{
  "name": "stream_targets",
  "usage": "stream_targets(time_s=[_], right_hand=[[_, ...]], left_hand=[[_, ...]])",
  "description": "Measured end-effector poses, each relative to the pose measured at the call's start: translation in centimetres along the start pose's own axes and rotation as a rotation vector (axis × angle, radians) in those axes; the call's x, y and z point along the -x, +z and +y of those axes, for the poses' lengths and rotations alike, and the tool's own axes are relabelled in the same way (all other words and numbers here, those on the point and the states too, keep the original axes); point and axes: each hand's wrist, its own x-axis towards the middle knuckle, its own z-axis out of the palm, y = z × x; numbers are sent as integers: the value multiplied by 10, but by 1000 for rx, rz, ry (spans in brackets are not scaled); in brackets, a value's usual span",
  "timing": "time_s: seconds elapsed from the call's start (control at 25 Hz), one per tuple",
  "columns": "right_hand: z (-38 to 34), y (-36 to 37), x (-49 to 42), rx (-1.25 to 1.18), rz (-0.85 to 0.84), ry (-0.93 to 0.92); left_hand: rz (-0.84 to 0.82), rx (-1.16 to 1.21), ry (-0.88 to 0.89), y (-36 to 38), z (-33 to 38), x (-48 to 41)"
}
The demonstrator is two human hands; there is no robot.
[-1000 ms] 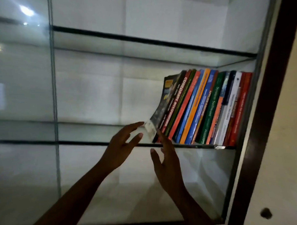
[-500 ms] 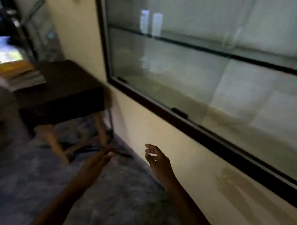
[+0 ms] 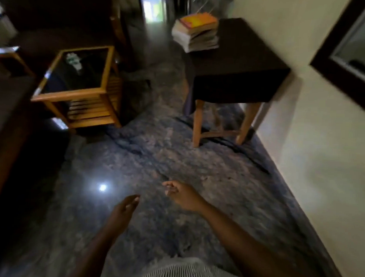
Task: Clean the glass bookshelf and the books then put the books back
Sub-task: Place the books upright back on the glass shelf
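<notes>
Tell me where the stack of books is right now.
In the head view, the stack of books sits upper centre, on the far left corner of the dark-covered table that stands against the cream wall on the right.

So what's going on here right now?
The person holds nothing: the left hand and right hand hang loosely open above the floor. A stack of books sits on the dark-covered table by the wall, not yet put back. Only a corner of the glass bookshelf shows at the upper right.
</notes>
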Motion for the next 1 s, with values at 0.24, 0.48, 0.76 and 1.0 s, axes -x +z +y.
stream_targets(time_s=[0.24, 0.48, 0.76, 1.0], right_hand=[[64, 8, -56, 125, -49, 300], [102, -59, -147, 182, 29, 548], [-67, -155, -373, 14, 115, 265], [-228, -241, -505, -124, 437, -124]], left_hand=[[-17, 91, -233, -43, -52, -47], [-104, 162, -212, -54, 15, -231], [-259, -26, -38, -121, 116, -424], [-297, 79, 220, -164, 248, -578]])
